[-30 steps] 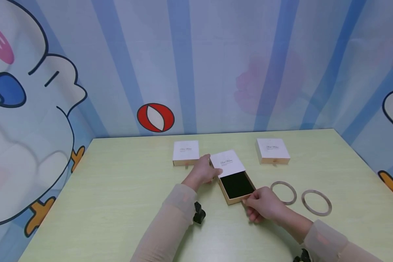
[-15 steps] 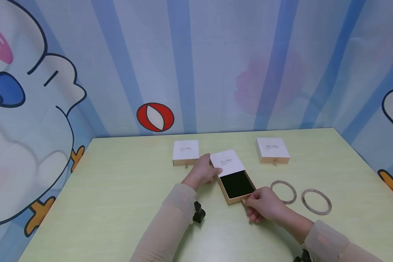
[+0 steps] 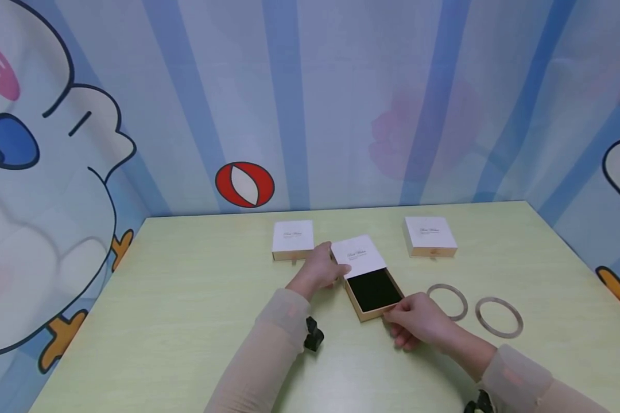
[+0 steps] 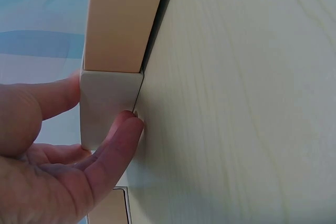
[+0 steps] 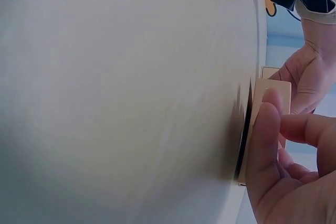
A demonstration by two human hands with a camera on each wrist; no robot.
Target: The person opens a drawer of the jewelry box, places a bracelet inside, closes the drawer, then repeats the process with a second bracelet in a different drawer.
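Head view: left hand [image 3: 320,269] pinches the box sleeve [image 3: 358,256], right hand [image 3: 418,324] grips the pulled-out tray [image 3: 374,292] mid-surface [image 3: 186,298], two rings [image 3: 446,302] lying just right.

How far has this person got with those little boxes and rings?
Early on, it seems. The middle box has its drawer slid out, showing an empty black lining. The left hand grips its white sleeve; the right hand pinches the drawer's front edge. Both rings lie loose on the table, and the other two boxes look shut.
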